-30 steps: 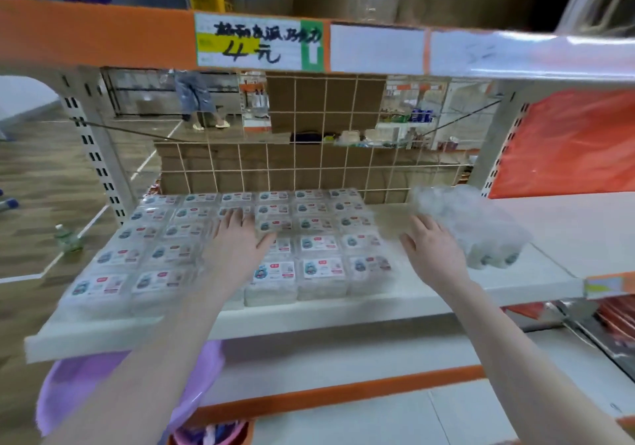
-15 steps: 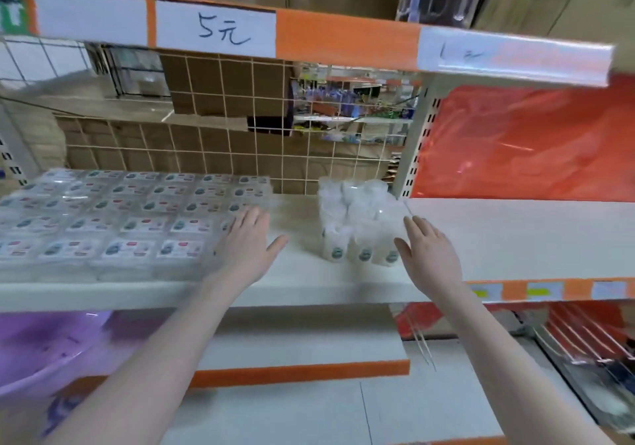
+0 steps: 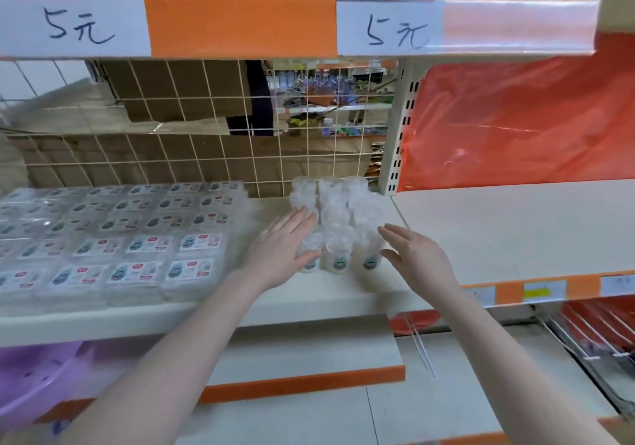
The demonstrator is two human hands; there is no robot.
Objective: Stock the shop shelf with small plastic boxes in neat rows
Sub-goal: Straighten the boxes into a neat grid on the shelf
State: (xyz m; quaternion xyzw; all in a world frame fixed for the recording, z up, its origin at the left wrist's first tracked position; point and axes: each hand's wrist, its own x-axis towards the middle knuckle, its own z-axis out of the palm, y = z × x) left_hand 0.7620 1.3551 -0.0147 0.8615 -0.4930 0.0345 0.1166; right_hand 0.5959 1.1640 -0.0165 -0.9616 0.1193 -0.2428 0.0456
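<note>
Flat clear plastic boxes (image 3: 144,243) with printed labels lie in neat rows on the left part of the white shelf (image 3: 343,293). To their right stands a cluster of small clear round containers (image 3: 338,224) with white bases. My left hand (image 3: 283,250) lies flat with straight fingers against the cluster's left side. My right hand (image 3: 417,255) is open just right of the cluster, fingers straight, and I cannot tell if it touches.
A wire grid back panel (image 3: 206,142) stands behind the shelf. The upper shelf edge (image 3: 240,25) carries price labels. A bare white shelf section (image 3: 515,224) with orange sheeting (image 3: 515,121) behind it lies to the right. A purple basin (image 3: 37,376) sits lower left.
The view has swung right, away from the flat boxes. My left hand left the boxes and reached the round containers' left side. My right hand stayed beside their right side.
</note>
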